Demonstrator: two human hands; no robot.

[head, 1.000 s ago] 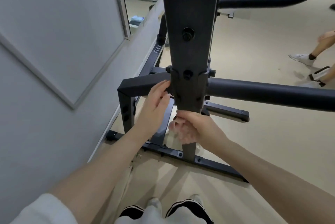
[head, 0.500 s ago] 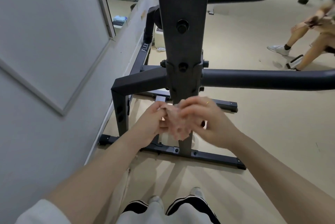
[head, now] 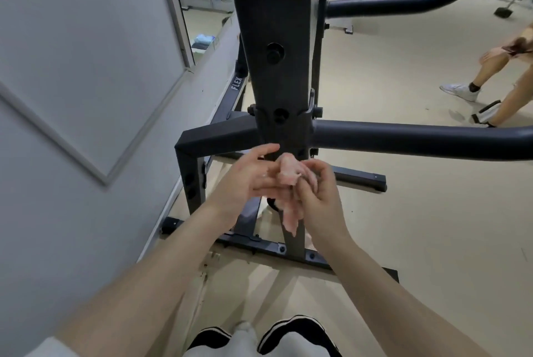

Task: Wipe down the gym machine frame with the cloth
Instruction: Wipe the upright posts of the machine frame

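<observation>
Fingers: While my right hand [head: 320, 198] curled its fingers [head: 310, 176] round the pink cloth [head: 290, 183], pinching it near the top, my left hand [head: 251, 180] lay beside it with fingers nearly straight, touching the cloth's side.
Cloth: It was bunched between both hands, its tail hanging down, just in front of the upright post.
Frame: The black gym machine frame [head: 277, 39] stood right behind my hands, its crossbar [head: 418, 140] running off to the right.
Floor: Beige floor [head: 432, 226] lay under the base rail [head: 259, 244].

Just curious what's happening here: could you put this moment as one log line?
step: regripping | pink cloth: between both hands, off frame | right hand: pinches cloth | left hand: fingers straight, against cloth | upright post: untouched
</observation>
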